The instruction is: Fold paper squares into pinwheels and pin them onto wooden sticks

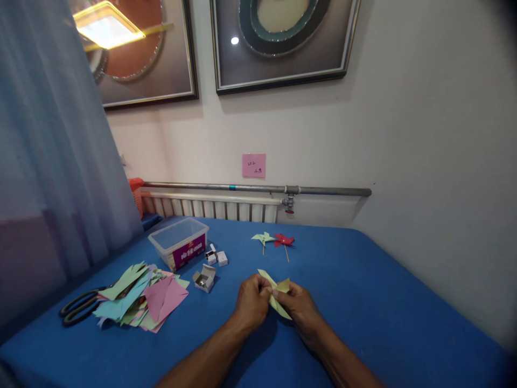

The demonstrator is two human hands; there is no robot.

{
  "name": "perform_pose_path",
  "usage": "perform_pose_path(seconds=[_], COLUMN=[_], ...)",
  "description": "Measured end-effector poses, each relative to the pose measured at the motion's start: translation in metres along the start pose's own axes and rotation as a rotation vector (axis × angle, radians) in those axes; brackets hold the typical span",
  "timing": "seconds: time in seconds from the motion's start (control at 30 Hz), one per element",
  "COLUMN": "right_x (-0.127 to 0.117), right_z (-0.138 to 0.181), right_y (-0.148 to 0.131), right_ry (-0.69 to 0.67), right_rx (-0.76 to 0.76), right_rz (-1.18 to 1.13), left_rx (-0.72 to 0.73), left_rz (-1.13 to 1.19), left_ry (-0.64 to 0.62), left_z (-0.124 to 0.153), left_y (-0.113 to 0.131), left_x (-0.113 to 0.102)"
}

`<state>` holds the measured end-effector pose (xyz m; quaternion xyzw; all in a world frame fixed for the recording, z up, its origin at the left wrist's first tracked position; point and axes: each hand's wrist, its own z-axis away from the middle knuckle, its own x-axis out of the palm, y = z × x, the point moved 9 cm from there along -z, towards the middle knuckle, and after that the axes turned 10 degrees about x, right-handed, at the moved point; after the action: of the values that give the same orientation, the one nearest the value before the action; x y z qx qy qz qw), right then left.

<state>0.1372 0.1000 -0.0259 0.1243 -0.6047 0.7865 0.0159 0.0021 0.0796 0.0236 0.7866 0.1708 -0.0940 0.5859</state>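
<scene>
A pale yellow paper pinwheel, partly folded, is held between my two hands above the blue table. My left hand pinches it near the middle with closed fingers. From the other side my right hand grips a folded blade, thumb pressed on the paper. The fingers hide the centre, so I cannot tell whether a pin is there. Beyond my hands lie a light green pinwheel and a red pinwheel, each on a thin stick.
Left of my hands sit a small open box with shiny bits inside, small white boxes, a clear plastic tub, a pile of cut coloured paper and scissors. A radiator and pipe run behind the table.
</scene>
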Motion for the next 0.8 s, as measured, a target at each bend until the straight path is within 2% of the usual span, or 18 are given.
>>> perform_pose_path(seconds=[0.33,0.4,0.47,0.6,0.67,0.8], right_x=[0.000,0.003,0.003,0.005,0.006,0.010], right_z=[0.003,0.008,0.011,0.006,0.002,0.004], right_y=[-0.009,-0.014,-0.016,-0.011,-0.009,-0.014], right_ry=[0.043,0.011,-0.009,-0.031,-0.033,-0.020], right_rx=[-0.011,-0.041,-0.065,-0.063,-0.063,-0.106], right_rz=[-0.008,-0.036,-0.067,-0.042,0.007,0.060], left_rx=[0.061,0.025,-0.077,-0.274,-0.287,-0.278], left_rz=[0.154,0.211,0.283,0.531,0.595,0.553], left_ry=[0.060,0.121,0.152,-0.017,-0.077,-0.086], left_z=[-0.002,-0.002,-0.002,0.002,0.002,0.001], left_y=[0.003,0.000,-0.009,-0.025,-0.028,-0.034], left_x=[-0.004,-0.010,-0.014,0.005,0.010,0.009])
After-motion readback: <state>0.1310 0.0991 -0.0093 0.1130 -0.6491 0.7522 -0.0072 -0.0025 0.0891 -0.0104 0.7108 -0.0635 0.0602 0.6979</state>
